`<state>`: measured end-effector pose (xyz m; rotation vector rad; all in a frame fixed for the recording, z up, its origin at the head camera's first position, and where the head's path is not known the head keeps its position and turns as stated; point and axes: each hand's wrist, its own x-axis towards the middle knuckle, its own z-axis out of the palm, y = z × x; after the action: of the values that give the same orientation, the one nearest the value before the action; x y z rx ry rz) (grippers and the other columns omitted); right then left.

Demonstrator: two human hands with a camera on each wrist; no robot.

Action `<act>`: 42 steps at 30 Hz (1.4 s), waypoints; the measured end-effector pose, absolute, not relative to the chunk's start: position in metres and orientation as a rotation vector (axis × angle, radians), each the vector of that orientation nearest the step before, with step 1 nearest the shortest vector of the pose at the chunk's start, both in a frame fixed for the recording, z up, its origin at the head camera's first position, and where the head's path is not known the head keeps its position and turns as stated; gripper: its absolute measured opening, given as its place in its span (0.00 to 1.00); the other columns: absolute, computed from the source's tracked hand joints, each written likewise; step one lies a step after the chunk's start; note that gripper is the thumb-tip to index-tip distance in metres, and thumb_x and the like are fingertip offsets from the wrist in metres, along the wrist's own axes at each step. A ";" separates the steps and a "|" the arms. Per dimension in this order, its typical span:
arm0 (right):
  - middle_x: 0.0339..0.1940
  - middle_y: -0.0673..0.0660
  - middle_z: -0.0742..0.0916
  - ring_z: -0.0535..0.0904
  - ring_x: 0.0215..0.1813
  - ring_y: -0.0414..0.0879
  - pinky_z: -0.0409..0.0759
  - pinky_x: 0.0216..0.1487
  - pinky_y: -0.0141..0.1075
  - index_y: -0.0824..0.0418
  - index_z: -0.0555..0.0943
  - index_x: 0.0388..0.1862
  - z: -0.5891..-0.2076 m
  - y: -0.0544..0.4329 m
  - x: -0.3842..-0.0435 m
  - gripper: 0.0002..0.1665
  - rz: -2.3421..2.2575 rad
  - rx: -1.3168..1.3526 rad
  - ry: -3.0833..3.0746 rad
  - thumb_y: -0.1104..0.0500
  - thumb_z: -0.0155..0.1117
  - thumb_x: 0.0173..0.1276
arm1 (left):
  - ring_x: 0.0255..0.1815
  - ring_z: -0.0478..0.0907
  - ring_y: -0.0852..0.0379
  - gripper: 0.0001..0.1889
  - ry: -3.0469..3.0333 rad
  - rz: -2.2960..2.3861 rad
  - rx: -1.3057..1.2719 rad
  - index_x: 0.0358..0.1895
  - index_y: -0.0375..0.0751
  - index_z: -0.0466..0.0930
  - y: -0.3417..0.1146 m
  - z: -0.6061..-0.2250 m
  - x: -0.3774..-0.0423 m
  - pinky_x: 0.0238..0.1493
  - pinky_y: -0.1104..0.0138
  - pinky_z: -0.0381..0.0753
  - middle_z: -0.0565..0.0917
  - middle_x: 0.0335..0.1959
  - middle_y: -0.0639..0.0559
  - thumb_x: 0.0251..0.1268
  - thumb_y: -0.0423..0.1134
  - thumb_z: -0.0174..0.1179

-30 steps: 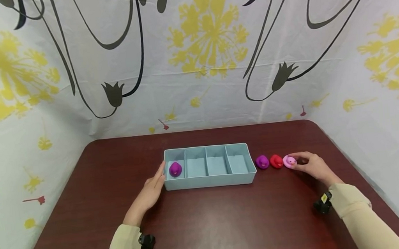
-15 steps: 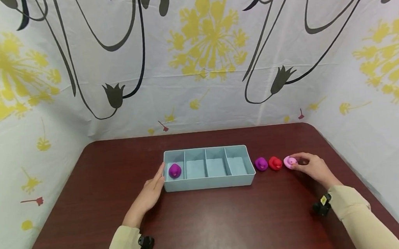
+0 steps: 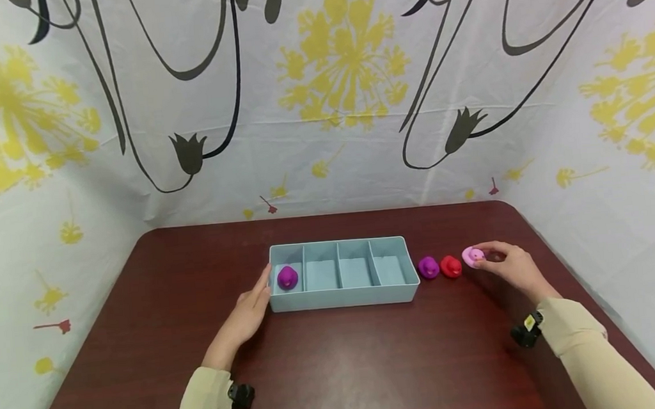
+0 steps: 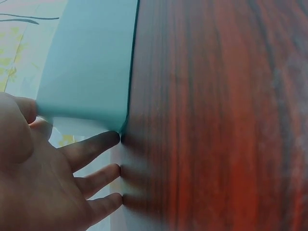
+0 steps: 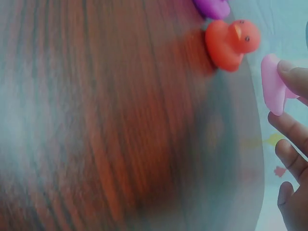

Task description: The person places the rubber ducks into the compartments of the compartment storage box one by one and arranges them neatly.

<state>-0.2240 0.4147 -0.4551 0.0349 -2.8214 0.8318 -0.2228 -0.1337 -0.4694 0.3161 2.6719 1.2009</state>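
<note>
A pale blue tray (image 3: 343,298) with a row of compartments sits on the table; its leftmost compartment holds a purple rubber duck (image 3: 288,277). My left hand (image 3: 248,312) rests against the tray's left end, fingers spread and fairly straight, also visible beside the tray wall (image 4: 91,62) in the left wrist view. My right hand (image 3: 511,269) pinches a pink rubber duck (image 3: 473,256) between thumb and fingers. In the right wrist view that pink duck (image 5: 273,86) is raised off the table. A red rubber duck (image 3: 450,267) and another purple duck (image 3: 429,267) stand between it and the tray.
The dark brown wooden table (image 3: 363,362) has rounded far corners. A white patterned cloth (image 3: 326,185) hangs behind it and along both sides. A small black camera is strapped to each wrist.
My right hand has lifted the pink duck slightly off the table, a little up and to the left. The left hand and the tray keep their places.
</note>
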 end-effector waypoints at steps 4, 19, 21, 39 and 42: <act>0.43 0.62 0.86 0.76 0.42 0.50 0.70 0.38 0.22 0.59 0.83 0.50 -0.453 0.409 -0.226 0.24 0.839 0.049 -2.800 0.49 0.73 0.57 | 0.73 0.52 0.31 0.28 2.684 1.192 0.312 0.77 0.60 0.39 -0.133 -0.469 -0.223 0.67 0.34 0.51 0.58 0.75 0.43 0.79 0.51 0.33; 0.43 0.61 0.85 0.77 0.43 0.51 0.73 0.39 0.26 0.58 0.82 0.51 -0.442 0.394 -0.230 0.27 0.864 0.107 -2.839 0.45 0.72 0.58 | 0.73 0.51 0.32 0.28 2.682 1.186 0.295 0.77 0.61 0.38 -0.133 -0.469 -0.224 0.67 0.35 0.50 0.56 0.76 0.45 0.79 0.48 0.33; 0.44 0.60 0.85 0.77 0.44 0.51 0.74 0.40 0.27 0.58 0.82 0.52 -0.440 0.390 -0.230 0.26 0.864 0.121 -2.851 0.44 0.71 0.58 | 0.73 0.51 0.32 0.28 2.690 1.184 0.301 0.77 0.62 0.38 -0.133 -0.469 -0.224 0.68 0.36 0.50 0.56 0.76 0.45 0.79 0.48 0.33; 0.47 0.60 0.84 0.71 0.49 0.51 0.71 0.47 0.42 0.58 0.82 0.53 -0.427 0.357 -0.230 0.26 0.952 0.165 -2.857 0.47 0.70 0.60 | 0.72 0.52 0.30 0.28 2.672 1.197 0.315 0.78 0.58 0.39 -0.131 -0.471 -0.226 0.67 0.34 0.50 0.56 0.76 0.43 0.79 0.47 0.33; 0.48 0.59 0.83 0.71 0.51 0.54 0.73 0.48 0.43 0.58 0.81 0.53 -0.427 0.352 -0.231 0.27 0.973 0.172 -2.863 0.45 0.70 0.60 | 0.72 0.53 0.31 0.28 2.671 1.205 0.311 0.77 0.59 0.39 -0.131 -0.470 -0.226 0.67 0.35 0.50 0.57 0.75 0.44 0.79 0.47 0.33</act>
<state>-0.2311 0.3516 -0.4270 0.1721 -2.8635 0.9732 -0.2256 -0.1311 -0.4705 0.3115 2.6709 1.2054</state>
